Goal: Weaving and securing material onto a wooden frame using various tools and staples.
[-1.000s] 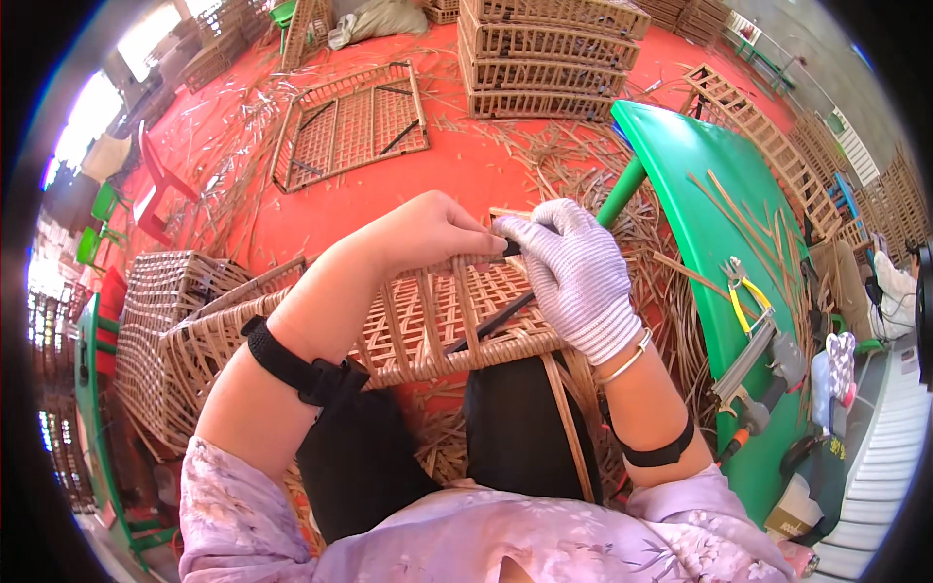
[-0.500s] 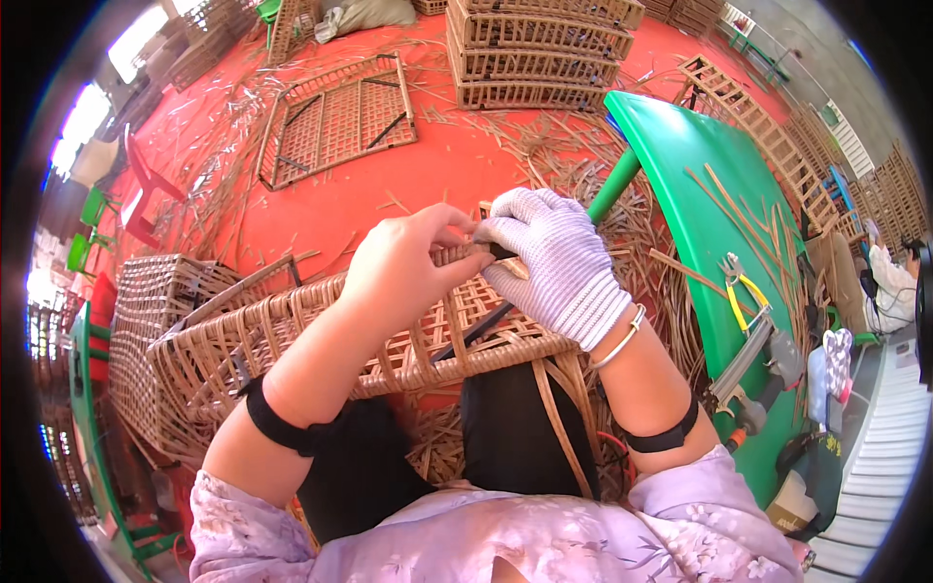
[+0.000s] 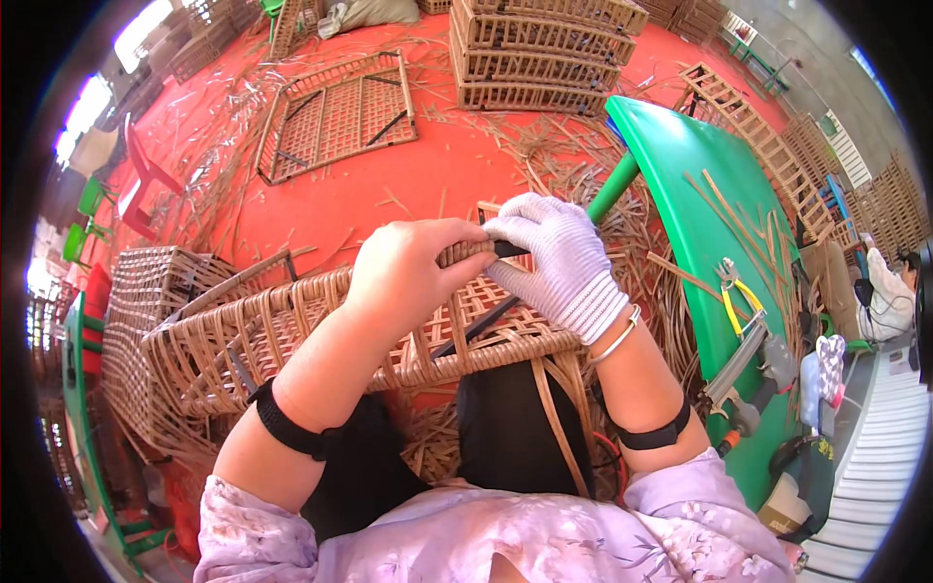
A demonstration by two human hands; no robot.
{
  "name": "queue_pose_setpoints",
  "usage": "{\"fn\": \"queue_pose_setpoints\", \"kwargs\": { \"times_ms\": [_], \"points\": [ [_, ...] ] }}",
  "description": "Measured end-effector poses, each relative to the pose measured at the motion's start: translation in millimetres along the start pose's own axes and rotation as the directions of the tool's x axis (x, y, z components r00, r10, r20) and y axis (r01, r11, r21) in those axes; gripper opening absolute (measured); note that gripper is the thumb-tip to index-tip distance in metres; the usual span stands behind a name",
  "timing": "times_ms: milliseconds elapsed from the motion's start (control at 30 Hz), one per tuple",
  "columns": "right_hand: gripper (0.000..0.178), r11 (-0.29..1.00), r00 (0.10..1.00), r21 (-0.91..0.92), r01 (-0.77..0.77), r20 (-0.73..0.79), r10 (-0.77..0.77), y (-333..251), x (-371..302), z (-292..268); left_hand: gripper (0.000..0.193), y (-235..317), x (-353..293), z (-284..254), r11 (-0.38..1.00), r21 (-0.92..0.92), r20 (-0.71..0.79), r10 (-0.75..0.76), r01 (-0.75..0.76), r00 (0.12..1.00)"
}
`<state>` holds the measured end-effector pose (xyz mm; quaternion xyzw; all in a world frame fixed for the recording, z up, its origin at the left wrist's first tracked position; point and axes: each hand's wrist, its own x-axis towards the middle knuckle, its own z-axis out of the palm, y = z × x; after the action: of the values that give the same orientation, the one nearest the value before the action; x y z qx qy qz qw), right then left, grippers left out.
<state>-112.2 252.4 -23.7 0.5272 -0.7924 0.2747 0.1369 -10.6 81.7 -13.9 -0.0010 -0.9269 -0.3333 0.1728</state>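
Observation:
A brown woven wicker basket lies across my lap, tilted, with its lattice showing. My bare left hand is closed on the basket's far rim, thumb below and fingers above, around a tightly wrapped section. Just to the right, my right hand, in a whitish knit glove, pinches the same rim beside a short dark stretch of frame. Its fingertips nearly meet the left ones. Whether a strip end lies under the glove is hidden. Loose wicker strips hang from the basket over my right leg.
At right, a green table bears yellow-handled pliers, a tool with a long metal body and cut strips. Stacked wicker trays and a flat woven frame rest on the red floor among scraps. Another basket stands left.
My left fingers have straightened and slid slightly right along the rim. The gloved hand has turned a little, and the pale strip end seen under it no longer shows.

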Motion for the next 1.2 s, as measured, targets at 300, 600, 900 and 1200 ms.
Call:
{"fn": "queue_pose_setpoints", "kwargs": {
  "times_ms": [300,600,900,1200],
  "points": [
    [0.050,0.992,0.950,-0.119,-0.047,-0.311,0.008,-17,-26,-4,0.028,2,0,-7,0.998,0.010,0.038,-0.066,0.066,0.997],
    [0.019,0.999,0.965,-0.014,0.029,-0.260,-0.032,-17,-31,-13,0.032,-3,0,-2,0.999,0.004,-0.012,-0.047,0.047,0.999],
    [0.020,0.995,0.961,0.091,-0.031,-0.272,0.055,-22,-24,-9,0.037,-4,-1,-3,0.998,0.045,0.023,-0.053,0.052,0.998],
    [0.022,0.893,0.936,0.343,-0.292,-0.091,0.341,-16,-12,-14,0.036,-1,-1,-8,0.993,0.070,0.065,-0.095,0.090,0.993]
  ]
}}
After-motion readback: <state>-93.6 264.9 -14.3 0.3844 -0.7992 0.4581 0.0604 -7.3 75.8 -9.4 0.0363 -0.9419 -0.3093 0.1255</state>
